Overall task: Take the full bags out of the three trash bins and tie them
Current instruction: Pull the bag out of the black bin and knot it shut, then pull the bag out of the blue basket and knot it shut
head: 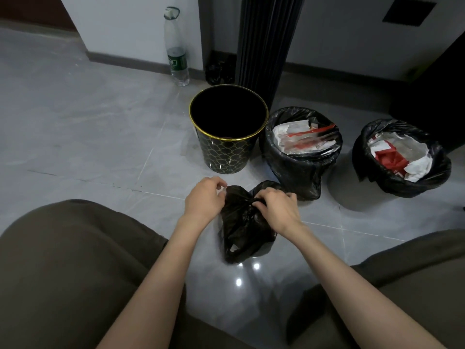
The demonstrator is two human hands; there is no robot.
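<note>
Both hands pinch the top of the black bag (245, 233). The right hand (276, 207) has its fingers curled on the gathered neck, and the left hand (205, 197) holds the loose ear on its own side. The line between the two grips runs left to right, with the gather closer to the right hand. The bag's body sits on the floor (100, 122) just below the grips, toward the person. I judge the next pull goes outward along that line. Beyond the hands stands the empty bin (226, 157). To its right are a full lined bin (297, 172) and another (392, 182) further right.
</note>
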